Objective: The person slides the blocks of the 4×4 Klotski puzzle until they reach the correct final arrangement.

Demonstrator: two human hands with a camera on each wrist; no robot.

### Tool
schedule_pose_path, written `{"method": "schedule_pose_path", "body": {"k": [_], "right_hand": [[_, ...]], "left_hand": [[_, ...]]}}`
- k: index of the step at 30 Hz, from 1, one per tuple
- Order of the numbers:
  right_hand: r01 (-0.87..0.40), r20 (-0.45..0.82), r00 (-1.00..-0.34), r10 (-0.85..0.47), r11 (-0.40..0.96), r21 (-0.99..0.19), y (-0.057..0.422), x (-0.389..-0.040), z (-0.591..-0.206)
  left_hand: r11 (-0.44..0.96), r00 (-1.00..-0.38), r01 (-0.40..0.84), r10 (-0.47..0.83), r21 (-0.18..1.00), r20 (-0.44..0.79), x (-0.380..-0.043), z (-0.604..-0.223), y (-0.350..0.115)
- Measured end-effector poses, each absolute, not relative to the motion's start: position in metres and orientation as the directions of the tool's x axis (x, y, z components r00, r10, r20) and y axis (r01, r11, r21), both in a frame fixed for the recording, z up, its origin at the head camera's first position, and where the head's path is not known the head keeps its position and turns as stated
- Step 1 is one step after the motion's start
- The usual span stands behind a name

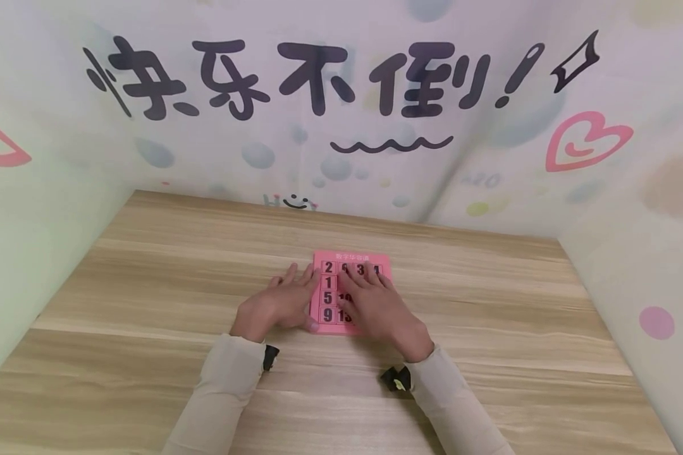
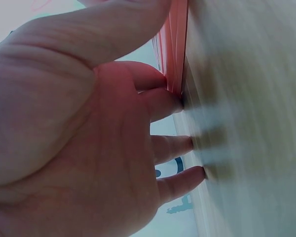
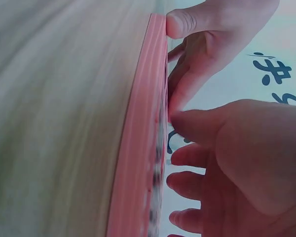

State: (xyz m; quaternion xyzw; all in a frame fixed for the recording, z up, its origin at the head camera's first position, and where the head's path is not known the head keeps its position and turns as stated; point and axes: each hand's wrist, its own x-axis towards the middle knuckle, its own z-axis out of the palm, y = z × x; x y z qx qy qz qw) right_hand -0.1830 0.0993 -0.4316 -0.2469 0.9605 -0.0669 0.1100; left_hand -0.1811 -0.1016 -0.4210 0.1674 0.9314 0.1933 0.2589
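Note:
A pink number sliding puzzle [image 1: 315,307] with black numerals on square tiles lies flat on the wooden table. Along its left edge rests my left hand [image 1: 284,303], thumb at the near left corner and fingers spread; some fingertips touch the tabletop in the left wrist view. My right hand [image 1: 378,306] lies over the puzzle's middle and right side, its fingers extended onto the tiles and covering several of them. The left column shows 2, 1, 5 and 9. From the side, the puzzle's thick pink edge [image 3: 133,148] shows in the right wrist view.
The wooden table [image 1: 148,272] meets a printed cloth backdrop [image 1: 296,151] at its far edge, with cloth walls on both sides. Black straps show near both cuffs, including a wrist device [image 1: 396,379] by the right sleeve.

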Motion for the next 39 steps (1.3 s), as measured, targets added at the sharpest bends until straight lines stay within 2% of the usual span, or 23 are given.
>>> {"method": "schedule_pose_path", "body": {"k": [30, 39], "right_hand": [[-0.482, -0.137, -0.854, -0.502, 0.862, -0.154, 0.1015, -0.1833, -0.4298], [-0.471, -0.159, -0.855, -0.494, 0.867, -0.160, 0.1015, -0.1827, -0.4262]], "left_hand": [[0.872, -0.808, 0.196, 0.404, 0.449, -0.430, -0.1798, -0.4192, -0.1012], [0.867, -0.811, 0.202, 0.410, 0.456, -0.418, -0.1802, -0.4187, -0.1014]]}}
